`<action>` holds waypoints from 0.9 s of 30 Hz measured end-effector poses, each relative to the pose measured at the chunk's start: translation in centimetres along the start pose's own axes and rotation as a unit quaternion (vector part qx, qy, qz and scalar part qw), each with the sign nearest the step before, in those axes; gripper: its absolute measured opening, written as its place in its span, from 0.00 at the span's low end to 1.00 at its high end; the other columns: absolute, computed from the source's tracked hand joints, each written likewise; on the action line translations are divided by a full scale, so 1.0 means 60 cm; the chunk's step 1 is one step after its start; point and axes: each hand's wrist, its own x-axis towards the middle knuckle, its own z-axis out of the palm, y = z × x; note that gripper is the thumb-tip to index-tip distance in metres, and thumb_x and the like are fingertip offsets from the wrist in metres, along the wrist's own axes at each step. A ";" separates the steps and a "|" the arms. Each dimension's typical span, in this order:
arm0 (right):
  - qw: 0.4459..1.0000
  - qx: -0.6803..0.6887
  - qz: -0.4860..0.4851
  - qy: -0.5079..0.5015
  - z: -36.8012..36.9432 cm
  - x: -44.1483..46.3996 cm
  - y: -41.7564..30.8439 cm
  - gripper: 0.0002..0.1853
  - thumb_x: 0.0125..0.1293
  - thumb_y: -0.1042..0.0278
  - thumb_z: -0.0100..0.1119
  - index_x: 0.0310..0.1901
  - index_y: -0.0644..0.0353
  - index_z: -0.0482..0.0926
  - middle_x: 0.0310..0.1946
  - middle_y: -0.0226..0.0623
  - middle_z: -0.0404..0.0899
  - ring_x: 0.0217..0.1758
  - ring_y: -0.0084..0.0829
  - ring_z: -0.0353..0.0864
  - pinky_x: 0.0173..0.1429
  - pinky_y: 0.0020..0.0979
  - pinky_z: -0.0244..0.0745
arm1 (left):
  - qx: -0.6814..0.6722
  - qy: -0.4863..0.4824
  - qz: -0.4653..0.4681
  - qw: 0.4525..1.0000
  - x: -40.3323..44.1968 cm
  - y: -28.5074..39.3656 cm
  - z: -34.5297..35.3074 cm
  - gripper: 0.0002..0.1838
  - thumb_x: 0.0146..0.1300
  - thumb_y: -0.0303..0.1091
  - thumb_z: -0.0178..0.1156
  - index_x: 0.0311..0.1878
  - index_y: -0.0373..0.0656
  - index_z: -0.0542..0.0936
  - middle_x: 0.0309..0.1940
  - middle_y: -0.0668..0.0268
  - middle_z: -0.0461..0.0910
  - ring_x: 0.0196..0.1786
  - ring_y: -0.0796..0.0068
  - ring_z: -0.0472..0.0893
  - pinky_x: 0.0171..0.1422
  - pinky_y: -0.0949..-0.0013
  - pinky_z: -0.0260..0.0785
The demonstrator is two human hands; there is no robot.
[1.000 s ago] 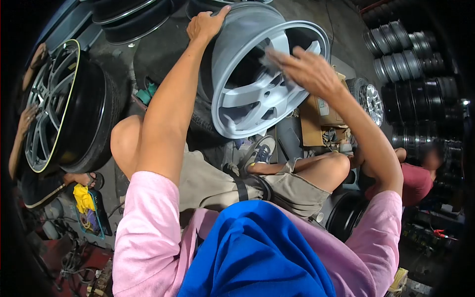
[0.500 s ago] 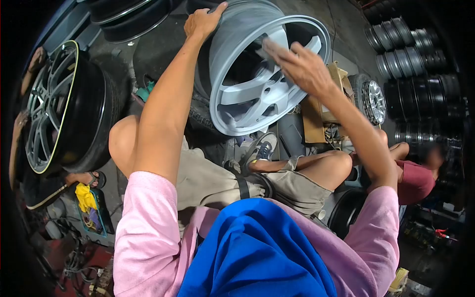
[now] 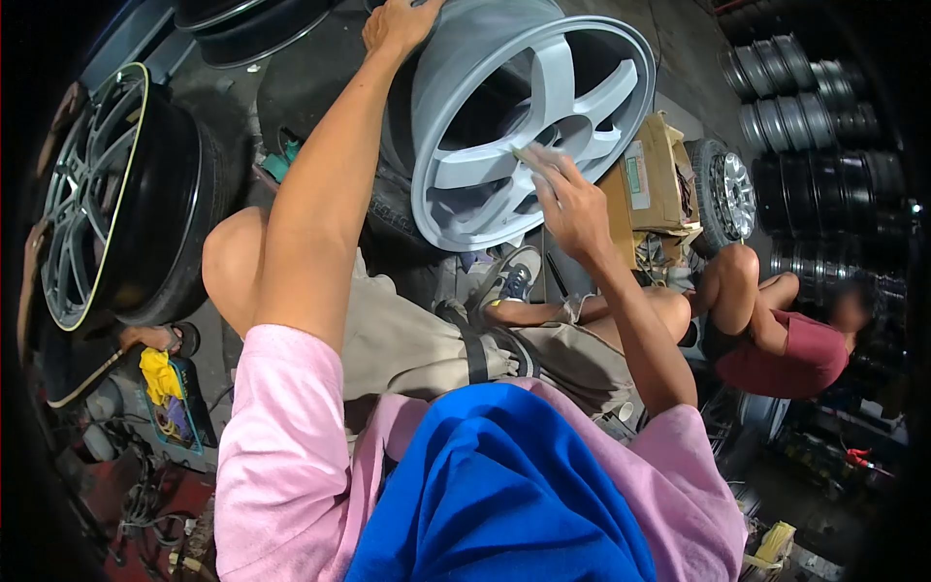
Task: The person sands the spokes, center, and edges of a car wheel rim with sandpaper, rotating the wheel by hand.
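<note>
A grey alloy wheel rim [image 3: 551, 87] leans with its spoked face toward me, its barrel pointing up and to the left. My left hand [image 3: 400, 27] grips the back edge of the barrel at the top of the view, its fingers partly cut off by the frame. Against the lower spokes, near the hub, my right hand [image 3: 572, 199] holds a thin, flat, pale piece [image 3: 535, 157] that looks like folded sandpaper. Motion blurs the fingertips there, and the hand hides part of the rim's lower edge.
At left, another person's hands are beside a dark-spoked wheel [image 3: 82, 204] with a yellow edge. A cardboard box [image 3: 652, 179] and a chrome wheel [image 3: 734, 194] stand right of the rim. Stacked rims [image 3: 810, 189] line the right side, where a person in red [image 3: 790, 354] sits.
My right hand has moved down and slightly left across the spokes, from the rim's upper opening to below the hub. The rim has tilted slightly and shifted up; my left hand stays on its barrel.
</note>
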 end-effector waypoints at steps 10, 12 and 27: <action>0.983 -0.117 -0.127 -0.069 0.165 -0.129 -0.010 0.30 0.63 0.70 0.63 0.70 0.57 0.80 0.68 0.33 0.80 0.44 0.34 0.86 0.47 0.34 0.86 | -0.006 0.023 0.010 1.000 -0.002 -0.001 -0.003 0.50 0.67 0.78 0.57 0.59 0.30 0.87 0.59 0.36 0.85 0.67 0.40 0.83 0.73 0.49 0.73; 0.970 -0.151 -0.086 -0.172 0.141 -0.121 -0.004 0.27 0.66 0.72 0.62 0.68 0.59 0.82 0.70 0.33 0.80 0.50 0.34 0.87 0.50 0.34 0.87 | -0.009 -0.021 -0.014 1.000 -0.007 0.008 -0.013 0.50 0.67 0.78 0.57 0.60 0.30 0.87 0.60 0.35 0.85 0.67 0.39 0.83 0.73 0.49 0.73; 0.972 -0.200 0.009 -0.123 0.145 -0.081 -0.055 0.08 0.69 0.70 0.60 0.45 0.62 0.86 0.52 0.37 0.85 0.39 0.38 0.89 0.38 0.40 0.86 | -0.011 -0.031 -0.006 0.999 -0.004 0.007 -0.018 0.50 0.67 0.78 0.57 0.61 0.31 0.87 0.59 0.36 0.85 0.68 0.40 0.83 0.73 0.49 0.73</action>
